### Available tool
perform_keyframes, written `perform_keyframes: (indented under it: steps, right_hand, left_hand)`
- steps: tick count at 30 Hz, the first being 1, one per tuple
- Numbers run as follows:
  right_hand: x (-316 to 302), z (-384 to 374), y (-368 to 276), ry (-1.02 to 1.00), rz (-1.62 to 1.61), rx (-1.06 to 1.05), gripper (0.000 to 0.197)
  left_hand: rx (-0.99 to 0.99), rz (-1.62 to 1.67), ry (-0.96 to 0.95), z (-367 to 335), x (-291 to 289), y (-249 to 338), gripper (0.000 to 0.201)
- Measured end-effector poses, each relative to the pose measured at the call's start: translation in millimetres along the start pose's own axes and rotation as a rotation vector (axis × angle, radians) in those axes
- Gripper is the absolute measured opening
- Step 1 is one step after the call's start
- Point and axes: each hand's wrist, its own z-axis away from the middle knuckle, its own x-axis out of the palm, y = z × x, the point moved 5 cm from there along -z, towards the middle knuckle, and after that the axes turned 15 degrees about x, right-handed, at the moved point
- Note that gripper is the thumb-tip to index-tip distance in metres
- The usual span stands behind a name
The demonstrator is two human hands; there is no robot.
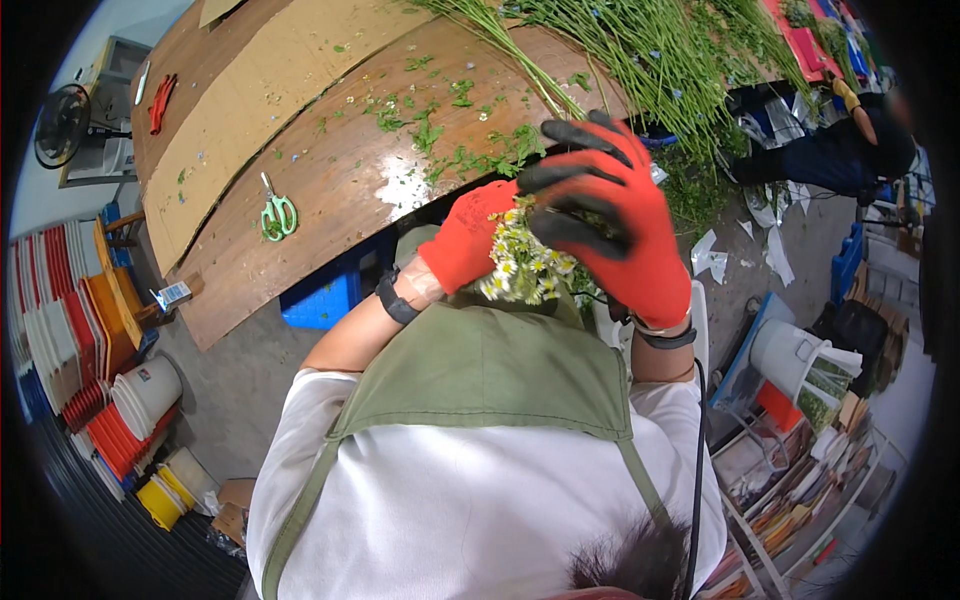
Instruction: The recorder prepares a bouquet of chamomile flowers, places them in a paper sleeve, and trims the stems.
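Observation:
My left hand (470, 235), in a red glove, is closed around a bunch of small white daisy-like flowers (525, 262) with yellow centres. The flower heads point toward my green apron (490, 370), just beyond its upper edge. My right hand (625, 220), in a red glove with black-coated fingers, curves over the right side of the bunch. Its fingers are bent and apart, and I see nothing gripped between them. Part of the bunch lies hidden behind the right fingers. Beyond both hands, long green stems (520, 60) lie on the brown table (340, 190).
Green-handled scissors (278, 214) and a cardboard sheet (235, 110) lie on the table at left, among leaf scraps (428, 135). A heap of cut greenery (640, 60) covers the far right. Another person (840, 145) works there. A blue crate (325, 290) stands underneath.

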Motion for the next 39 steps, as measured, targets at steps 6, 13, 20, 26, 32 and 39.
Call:
perform_keyframes:
  steps: [6,13,20,26,32,39]
  right_hand:
    - [-36.5,7.4,19.8,0.211,-0.863,-0.050,0.075]
    - [-26.6,34.5,56.7,0.535,-1.024,0.191,0.058]
    - [-22.4,31.0,49.1,0.479,-0.737,0.355,0.032]
    - [-18.6,24.4,40.5,0.279,-0.860,0.398,0.049]
    - [11.8,26.4,55.0,0.215,-0.685,0.438,0.063]
    - [94.9,28.8,102.9,-0.016,-0.358,0.335,0.098]
  left_hand:
    - [-0.077,0.182,0.132,29.7,-10.4,-35.0,0.050]
    - [0.189,-0.383,-0.090,38.3,-27.5,-23.4,0.066]
    - [-0.128,-0.041,-0.015,52.1,-27.1,-36.1,0.057]
    - [-0.165,-0.157,-0.007,66.4,-30.9,-44.8,0.054]
    - [-0.436,0.052,-0.062,61.1,-41.6,-33.6,0.042]
    - [-0.072,-0.482,-0.223,76.0,-56.3,-53.2,0.029]
